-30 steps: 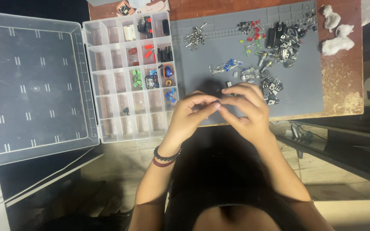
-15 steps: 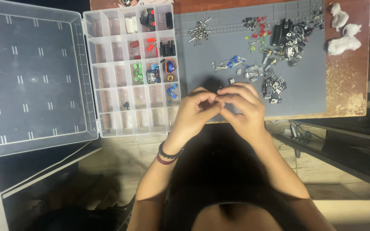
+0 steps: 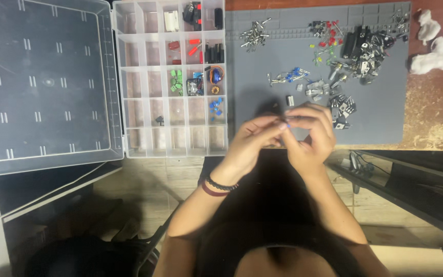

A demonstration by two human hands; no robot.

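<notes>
From the head camera: both hands meet over the near edge of the grey mat (image 3: 262, 77), left hand (image 3: 255, 146) and right hand (image 3: 311, 136) pinched fingertip to fingertip on one tiny blue-tipped component (image 3: 286, 123), too small to identify. Sorting looks partly done, I'd say: the clear compartment box (image 3: 173, 77) holds red, green, blue and black parts in some cells, many cells bare, while loose piles of parts (image 3: 355, 46) sit on the mat. The box's lid (image 3: 42, 82) lies open at left. White wads (image 3: 429, 56) rest on the table (image 3: 431, 118). No labels readable.
</notes>
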